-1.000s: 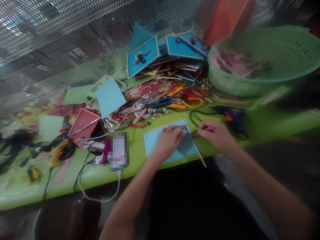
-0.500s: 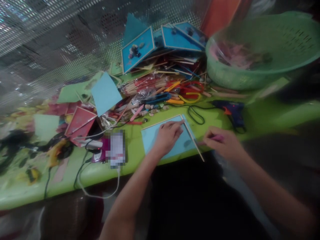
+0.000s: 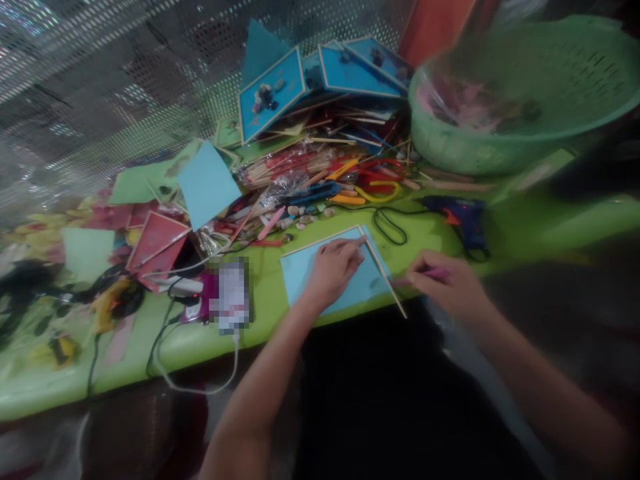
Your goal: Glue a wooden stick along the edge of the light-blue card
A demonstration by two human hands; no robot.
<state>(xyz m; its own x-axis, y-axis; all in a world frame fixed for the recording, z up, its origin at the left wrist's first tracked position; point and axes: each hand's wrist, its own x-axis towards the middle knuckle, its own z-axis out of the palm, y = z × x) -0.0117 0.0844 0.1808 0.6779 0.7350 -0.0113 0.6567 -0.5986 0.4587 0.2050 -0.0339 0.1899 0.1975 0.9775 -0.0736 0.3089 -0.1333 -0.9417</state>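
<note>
A light blue sheet [image 3: 300, 273] lies at the front edge of the green table, with one thin wooden stick [image 3: 320, 241] along its back edge. A second stick [image 3: 385, 274] runs down its right side and sticks out past the table edge. My left hand [image 3: 336, 267] rests on the sheet, fingers extended, fingertips pressing the top end of the second stick. My right hand [image 3: 440, 277] is closed around a pinkish-purple tool [image 3: 437, 273], whose thin tip reaches the second stick near the sheet's right edge.
A dark blue glue gun [image 3: 467, 220] lies behind my right hand. The green basket [image 3: 465, 150] stands at the back right. Sticks, pebbles, scissors and blue framed panels [image 3: 275, 93] are piled behind the sheet. A phone [image 3: 233, 293] with a white cable lies left.
The whole view has shifted slightly. Both hands keep nearly the same positions on the sheet and the tool, and the tool's tip stays by the second stick.
</note>
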